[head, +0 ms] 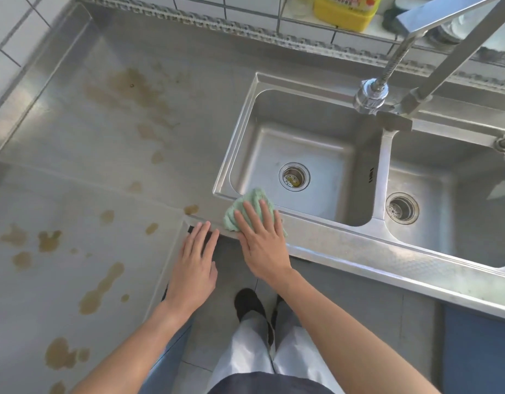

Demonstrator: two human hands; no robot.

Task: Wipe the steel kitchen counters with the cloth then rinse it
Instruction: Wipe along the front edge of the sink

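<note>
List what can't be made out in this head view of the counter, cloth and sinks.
- Cloth: mostly under the flat right hand; its full shape is hidden.
- Yellow bottle: cut off by the top edge; label too blurred to read.
- Right sink: cut off by the right edge.
- Counter edge under the left hand: hidden by it.
- Tap: whether water runs is unclear.

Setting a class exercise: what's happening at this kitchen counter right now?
A person presses a green cloth flat under the right hand on the counter edge by the left sink basin. The left hand rests open on the counter corner. Brown stains cover the steel counter to the left, not yet wiped.
</note>
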